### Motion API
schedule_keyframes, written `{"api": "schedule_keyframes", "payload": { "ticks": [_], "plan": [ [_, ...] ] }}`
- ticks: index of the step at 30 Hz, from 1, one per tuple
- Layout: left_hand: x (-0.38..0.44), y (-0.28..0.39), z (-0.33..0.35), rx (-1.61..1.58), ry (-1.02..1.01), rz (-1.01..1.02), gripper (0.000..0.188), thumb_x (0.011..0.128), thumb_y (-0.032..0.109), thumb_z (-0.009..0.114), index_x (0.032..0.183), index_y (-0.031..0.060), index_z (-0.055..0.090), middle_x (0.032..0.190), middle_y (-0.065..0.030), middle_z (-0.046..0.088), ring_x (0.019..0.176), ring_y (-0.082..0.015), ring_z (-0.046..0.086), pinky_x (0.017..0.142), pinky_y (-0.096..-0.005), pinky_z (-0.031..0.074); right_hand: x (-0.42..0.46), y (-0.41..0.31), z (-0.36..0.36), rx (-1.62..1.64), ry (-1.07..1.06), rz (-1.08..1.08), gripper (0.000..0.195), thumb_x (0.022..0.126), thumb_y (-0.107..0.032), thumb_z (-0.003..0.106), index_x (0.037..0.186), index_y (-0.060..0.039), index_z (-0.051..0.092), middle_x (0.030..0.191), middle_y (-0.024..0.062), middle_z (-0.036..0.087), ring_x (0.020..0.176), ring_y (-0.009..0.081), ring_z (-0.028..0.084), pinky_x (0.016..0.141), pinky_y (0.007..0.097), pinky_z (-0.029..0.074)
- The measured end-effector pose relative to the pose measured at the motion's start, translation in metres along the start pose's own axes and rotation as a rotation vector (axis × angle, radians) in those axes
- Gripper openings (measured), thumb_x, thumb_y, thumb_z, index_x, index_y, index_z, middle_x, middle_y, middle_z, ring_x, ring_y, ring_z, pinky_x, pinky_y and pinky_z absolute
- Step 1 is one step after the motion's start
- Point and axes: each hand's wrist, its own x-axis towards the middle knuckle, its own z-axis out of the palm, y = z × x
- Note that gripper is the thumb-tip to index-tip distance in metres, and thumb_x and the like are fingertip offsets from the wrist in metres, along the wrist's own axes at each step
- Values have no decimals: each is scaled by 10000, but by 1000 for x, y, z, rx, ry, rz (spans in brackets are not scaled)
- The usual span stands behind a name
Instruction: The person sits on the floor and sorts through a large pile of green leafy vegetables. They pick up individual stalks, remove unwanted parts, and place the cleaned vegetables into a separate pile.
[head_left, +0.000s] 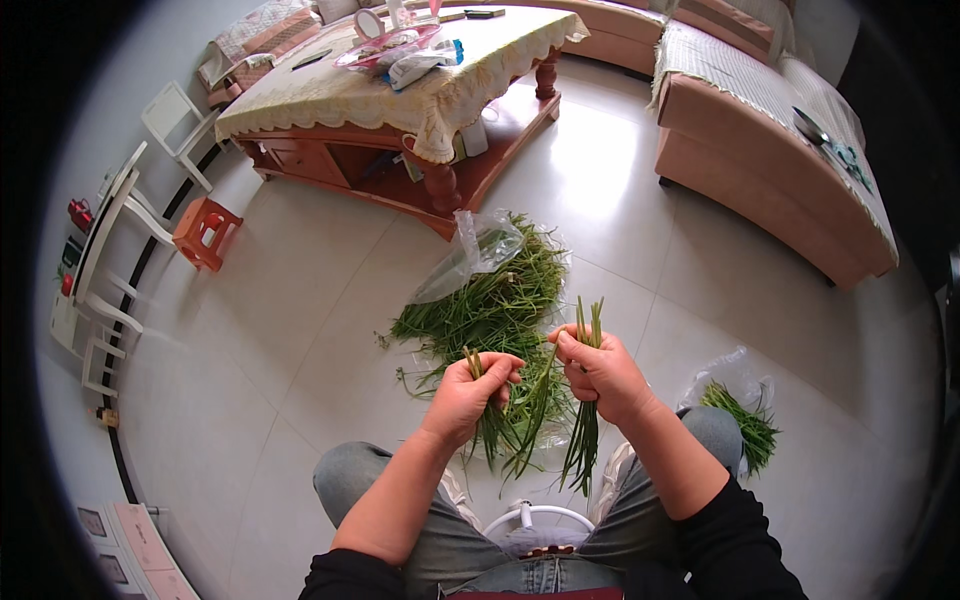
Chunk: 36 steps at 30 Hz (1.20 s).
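My left hand (471, 394) is closed around a small bunch of long green stalks (491, 439), their cut ends poking up past the thumb. A thicker bunch of green stalks (583, 450) hangs from my right hand (604, 371). Thumb and forefinger of that hand also pinch a separate thin strand (544, 394) that droops between the two bunches. Below and beyond both hands, a large heap of leafy green stalks (502, 300) lies on clear plastic on the floor. A crumpled clear plastic bag (480, 251) covers its far left part.
A smaller green bundle (739, 424) rests on plastic beside my right knee. Ahead stands a wooden coffee table (442, 187) with a scalloped cloth. A pink sofa (765, 180) is at the right, an orange stool (206, 232) at the left. White chairs (176, 124) line the left wall.
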Motion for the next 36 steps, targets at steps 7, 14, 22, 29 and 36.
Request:
{"api": "schedule_keyframes", "payload": {
  "ticks": [7, 14, 22, 29, 36],
  "plan": [
    [-6, 8, 11, 185, -92, -50, 173, 763, 118, 612, 878, -11, 602, 745, 20, 567, 661, -43, 488, 594, -188, 397, 2, 5, 2, -4, -16, 27, 161, 818, -202, 542, 891, -63, 507, 615, -43, 430, 376, 2, 265, 319, 167, 192],
    [-8, 9, 14, 102, 19, 37, 124, 763, 125, 610, 818, 15, 594, 637, 45, 515, 501, -16, 389, 448, -155, 302, -3, 13, 12, -383, -31, -35, 250, 771, -202, 612, 945, -47, 521, 612, -56, 454, 420, 4, 315, 353, 166, 235],
    [-5, 8, 7, 247, 190, 161, 115, 778, 124, 593, 800, 11, 587, 645, 52, 519, 558, -12, 421, 501, -157, 339, -5, 11, 13, -404, -19, 67, 203, 762, -167, 618, 887, -18, 560, 567, -63, 429, 415, 12, 317, 352, 177, 219],
    [10, 6, -16, 42, 463, 248, 85, 809, 134, 549, 816, 52, 532, 632, 38, 491, 464, -21, 380, 406, -162, 304, -6, 10, 5, -263, -97, 152, 177, 769, -158, 605, 870, -20, 558, 561, -57, 412, 398, 21, 297, 349, 182, 204],
    [-2, 5, 9, -77, 84, -23, 139, 751, 185, 635, 834, 81, 594, 653, 43, 552, 483, -7, 403, 402, -153, 296, -5, 12, 6, -180, -129, 133, 188, 784, -206, 588, 848, -33, 557, 517, -69, 378, 399, 20, 291, 352, 183, 193]
  ]
}}
